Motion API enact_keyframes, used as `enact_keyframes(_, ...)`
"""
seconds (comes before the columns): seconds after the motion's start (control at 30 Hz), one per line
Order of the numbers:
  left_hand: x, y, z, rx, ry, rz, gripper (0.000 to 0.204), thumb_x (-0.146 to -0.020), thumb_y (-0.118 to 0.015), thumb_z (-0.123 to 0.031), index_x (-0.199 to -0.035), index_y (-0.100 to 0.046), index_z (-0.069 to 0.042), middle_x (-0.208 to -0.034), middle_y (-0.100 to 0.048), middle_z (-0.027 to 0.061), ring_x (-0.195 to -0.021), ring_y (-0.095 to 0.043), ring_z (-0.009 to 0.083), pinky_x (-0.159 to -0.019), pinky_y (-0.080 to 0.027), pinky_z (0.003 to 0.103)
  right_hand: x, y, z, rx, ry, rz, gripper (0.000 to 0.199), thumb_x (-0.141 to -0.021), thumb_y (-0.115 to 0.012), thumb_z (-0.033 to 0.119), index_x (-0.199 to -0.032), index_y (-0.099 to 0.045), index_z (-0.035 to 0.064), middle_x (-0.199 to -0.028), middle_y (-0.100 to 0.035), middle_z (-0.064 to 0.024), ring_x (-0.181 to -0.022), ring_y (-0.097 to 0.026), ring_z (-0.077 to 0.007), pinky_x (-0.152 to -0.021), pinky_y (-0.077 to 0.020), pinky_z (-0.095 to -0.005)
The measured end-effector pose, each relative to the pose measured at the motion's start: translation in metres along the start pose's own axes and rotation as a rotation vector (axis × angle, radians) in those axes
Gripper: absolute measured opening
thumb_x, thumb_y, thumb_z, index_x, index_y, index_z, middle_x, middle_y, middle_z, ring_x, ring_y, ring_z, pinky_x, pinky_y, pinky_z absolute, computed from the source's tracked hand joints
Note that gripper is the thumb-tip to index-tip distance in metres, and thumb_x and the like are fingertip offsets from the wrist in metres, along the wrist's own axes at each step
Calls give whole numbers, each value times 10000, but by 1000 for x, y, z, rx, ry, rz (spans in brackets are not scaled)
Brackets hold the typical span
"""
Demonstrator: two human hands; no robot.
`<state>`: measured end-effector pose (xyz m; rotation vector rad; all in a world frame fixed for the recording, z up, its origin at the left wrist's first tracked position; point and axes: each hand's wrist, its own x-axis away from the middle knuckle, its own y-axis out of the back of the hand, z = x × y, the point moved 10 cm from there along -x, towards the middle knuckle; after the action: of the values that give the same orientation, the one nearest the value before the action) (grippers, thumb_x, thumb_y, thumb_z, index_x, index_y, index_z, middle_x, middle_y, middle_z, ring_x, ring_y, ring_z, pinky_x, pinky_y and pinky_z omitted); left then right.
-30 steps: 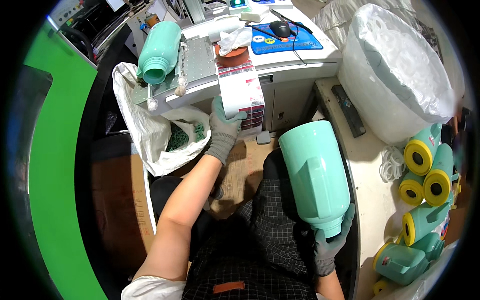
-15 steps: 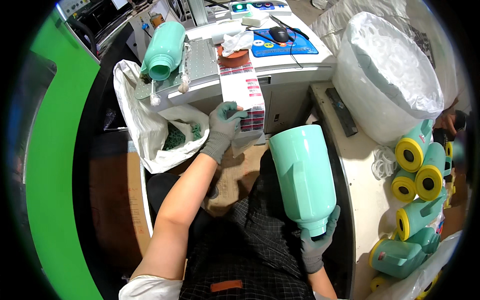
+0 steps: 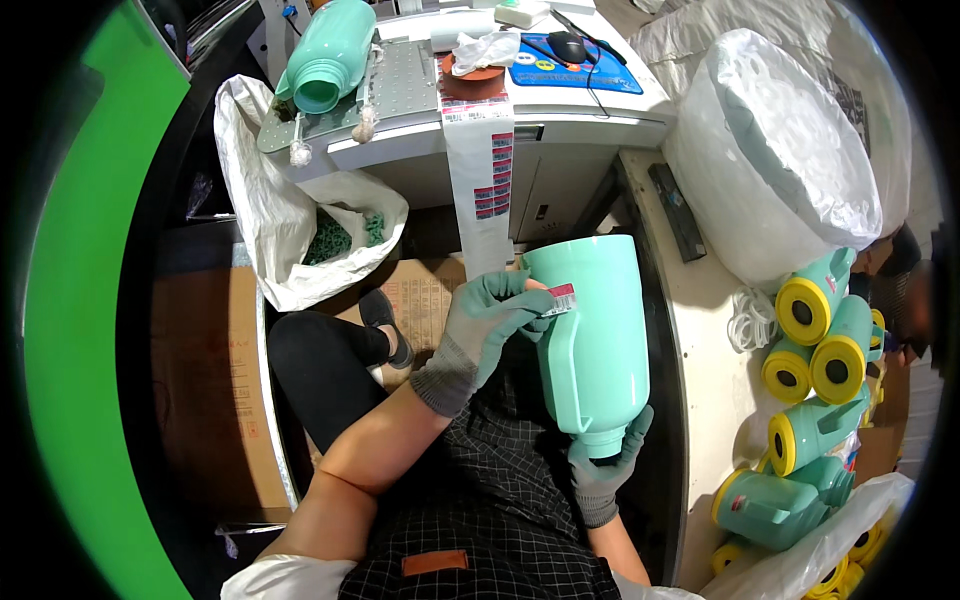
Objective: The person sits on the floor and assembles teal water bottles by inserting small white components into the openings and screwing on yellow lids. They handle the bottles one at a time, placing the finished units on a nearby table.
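A mint-green jug body [image 3: 605,330] with a side handle lies across my lap, its wide end away from me and its narrow neck toward me. My gloved right hand [image 3: 606,468] grips it around the neck. Between the thumb and fingers of my gloved left hand [image 3: 490,325] is a small red and white sticker [image 3: 560,299], held by the jug's wall above the handle. Whether the sticker touches the jug I cannot tell. A strip of stickers [image 3: 482,180] hangs from a brown roll [image 3: 472,82] at the table edge.
Another mint jug body [image 3: 335,55] lies on a perforated metal plate [image 3: 405,95]. A white sack [image 3: 255,200] holds green bits. On the right are a large bag of white rings [image 3: 770,170] and several jugs with yellow bases [image 3: 838,365]. A mouse [image 3: 567,46] rests on a blue pad.
My left hand has come from the strip to the jug, now with a sticker in its fingers. The jug has turned, bringing its handle toward the left, and shifted slightly left.
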<state>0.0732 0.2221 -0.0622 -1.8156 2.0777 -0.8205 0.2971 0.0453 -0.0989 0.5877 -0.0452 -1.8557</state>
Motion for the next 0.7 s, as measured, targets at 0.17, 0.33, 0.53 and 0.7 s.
enact_keyframes(0.17,2,2,2,-50,29,-14,74,-978,-685,-74,-992,-720,-10,-885,-722,53,-744,-654,97,-690,-541,252,-2,-4,-1,-86,-71,7,1087,-747,-799,123,-1651,-205,17,-1632,-358,-187,-1419,-471,-278,-1148,-419,-426)
enact_keyframes(0.33,1,12,-5,-191,-28,-119,105,-972,-705,-127,-957,-707,-23,-880,-712,34,-751,-649,90,-679,-531,249,-12,-9,19,-94,8,38,1119,-746,-850,182,-1649,-210,14,-1610,-383,-185,-1399,-483,-276,-1144,-412,-418)
enact_keyframes(0.53,11,95,-20,-910,52,-247,267,-911,-808,-243,-966,-691,-9,-829,-637,-21,-753,-571,47,-641,-462,223,-10,-5,8,-114,-124,33,1076,-747,-761,-19,-1654,-185,25,-1649,-323,-169,-1453,-427,-285,-1178,-400,-430)
enact_keyframes(0.7,4,148,-136,-1349,-461,-498,503,-831,-837,-272,-1210,-589,-53,-1065,-652,105,-979,-644,238,-890,-528,369,-44,9,19,-270,-253,-119,934,-892,-727,261,-1636,-228,-2,-1621,-356,-193,-1433,-440,-320,-1167,-410,-459)
